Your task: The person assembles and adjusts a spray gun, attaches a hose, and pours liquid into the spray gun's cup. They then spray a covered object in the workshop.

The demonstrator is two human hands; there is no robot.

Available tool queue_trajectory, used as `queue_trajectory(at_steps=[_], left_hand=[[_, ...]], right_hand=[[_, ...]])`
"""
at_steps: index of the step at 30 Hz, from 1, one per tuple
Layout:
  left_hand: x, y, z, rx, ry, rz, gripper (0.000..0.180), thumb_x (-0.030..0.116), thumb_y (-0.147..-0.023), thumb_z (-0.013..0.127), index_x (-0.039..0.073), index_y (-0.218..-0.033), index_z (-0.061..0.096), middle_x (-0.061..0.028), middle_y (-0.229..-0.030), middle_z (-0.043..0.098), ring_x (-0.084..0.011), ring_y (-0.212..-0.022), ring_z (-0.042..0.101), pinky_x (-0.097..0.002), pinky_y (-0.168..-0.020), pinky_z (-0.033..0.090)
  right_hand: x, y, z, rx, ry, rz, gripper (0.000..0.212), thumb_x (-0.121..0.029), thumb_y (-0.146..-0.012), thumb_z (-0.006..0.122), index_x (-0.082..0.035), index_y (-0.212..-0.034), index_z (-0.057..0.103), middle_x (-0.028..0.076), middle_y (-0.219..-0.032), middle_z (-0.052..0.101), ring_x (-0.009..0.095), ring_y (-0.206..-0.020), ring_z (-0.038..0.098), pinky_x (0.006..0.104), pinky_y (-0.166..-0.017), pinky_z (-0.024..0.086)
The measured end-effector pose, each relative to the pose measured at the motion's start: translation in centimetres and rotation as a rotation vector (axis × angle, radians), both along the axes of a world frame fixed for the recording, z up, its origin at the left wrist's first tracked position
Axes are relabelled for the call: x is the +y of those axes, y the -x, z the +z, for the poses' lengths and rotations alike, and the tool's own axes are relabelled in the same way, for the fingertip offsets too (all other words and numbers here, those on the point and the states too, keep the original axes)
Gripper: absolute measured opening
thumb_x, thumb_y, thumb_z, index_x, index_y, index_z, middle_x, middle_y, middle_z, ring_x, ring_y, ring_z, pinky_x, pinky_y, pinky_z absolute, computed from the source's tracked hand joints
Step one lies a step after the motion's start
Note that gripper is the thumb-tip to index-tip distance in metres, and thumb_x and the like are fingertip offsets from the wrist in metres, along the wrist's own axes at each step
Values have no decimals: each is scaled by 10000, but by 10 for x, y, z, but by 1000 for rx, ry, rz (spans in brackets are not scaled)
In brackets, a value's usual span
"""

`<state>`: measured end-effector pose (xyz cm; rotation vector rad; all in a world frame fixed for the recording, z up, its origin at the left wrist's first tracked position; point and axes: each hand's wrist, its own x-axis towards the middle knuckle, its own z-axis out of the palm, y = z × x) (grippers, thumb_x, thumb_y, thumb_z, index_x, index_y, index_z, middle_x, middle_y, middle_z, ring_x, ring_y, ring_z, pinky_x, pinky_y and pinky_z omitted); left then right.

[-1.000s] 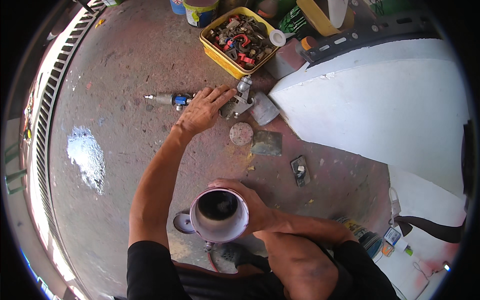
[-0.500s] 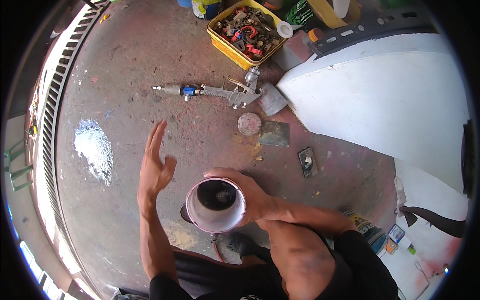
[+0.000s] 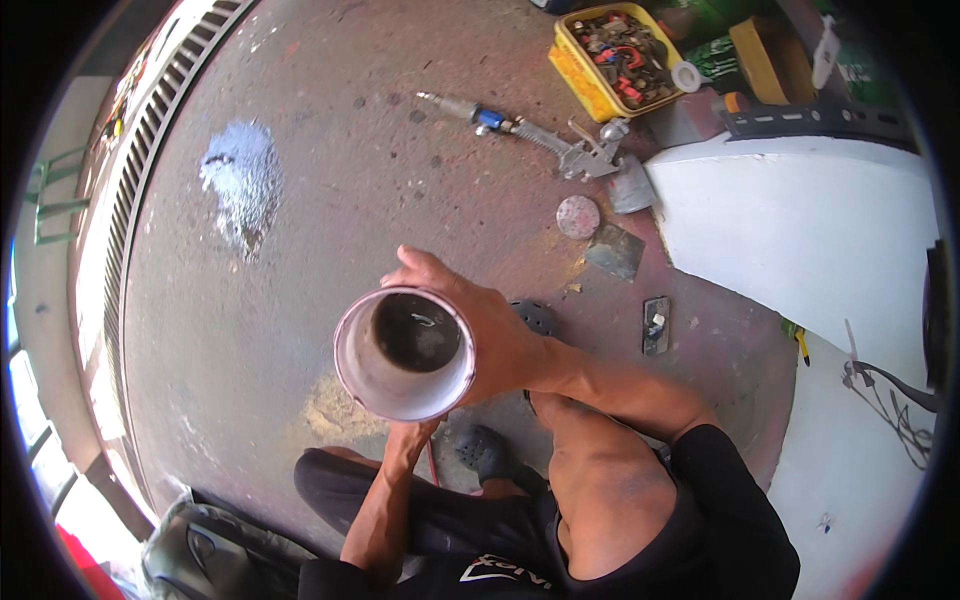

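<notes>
Upward opens a round, white-lined cup (image 3: 375, 385), its long axis nearly end-on; the right hand (image 3: 490, 335) wraps its side; I cannot tell how the left hand (image 3: 413, 431) grips.

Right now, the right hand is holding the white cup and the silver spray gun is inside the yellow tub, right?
Not quite: the head view shows the silver spray gun lying on the floor, outside the yellow tub. The right hand is holding the white cup.
</notes>
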<state>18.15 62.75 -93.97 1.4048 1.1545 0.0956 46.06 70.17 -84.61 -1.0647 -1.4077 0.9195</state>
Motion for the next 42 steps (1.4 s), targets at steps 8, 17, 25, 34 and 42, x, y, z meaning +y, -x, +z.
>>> queue_trajectory(at_steps=[8, 17, 25, 34, 42], left_hand=[[30, 25, 30, 42, -537, 202, 377, 170, -1072, 582, 21, -1414, 637, -20, -894, 632, -113, -782, 564, -299, -713, 474], [57, 51, 99, 163, -339, 556, 364, 180, -1033, 575, 26, -1348, 674, 14, -754, 539, -78, -668, 502, -283, -625, 436], [30, 71, 110, 84, -472, 621, 215, 47, -966, 666, -9, -1171, 699, -201, -1079, 737, -352, -968, 727, -431, -865, 560], [53, 52, 144, -98, -387, 732, 583, 79, -1001, 630, 107, -1570, 503, -219, -1135, 689, -353, -1004, 712, -410, -918, 544], [52, 53, 150, -132, -593, 763, 635, 120, -989, 646, 79, -1597, 468, -244, -1264, 676, -427, -1116, 698, -456, -945, 549]], right_hand=[[31, 0, -32, -365, 376, 439, 1396, -429, -624, 1034, -18, -1688, 230, 213, -1638, 455, 405, -1551, 392, 522, -1283, 332], [-16, 115, -168, -1113, -104, 789, 1064, -376, -696, 968, -67, -1570, 445, 218, -1519, 484, 441, -1433, 443, 541, -1198, 392], [75, 46, 11, -218, 567, 91, 951, -507, -767, 841, -27, -1500, 469, 189, -1358, 539, 306, -1230, 564, 440, -1046, 479], [118, 102, 168, 453, -38, 127, 849, -422, -783, 975, -79, -1371, 466, 200, -1476, 501, 292, -1369, 542, 466, -1201, 466], [91, 141, 191, -324, -407, 376, 939, -249, -637, 1019, -64, -1360, 449, 228, -1501, 458, 322, -1388, 540, 428, -1173, 497]])
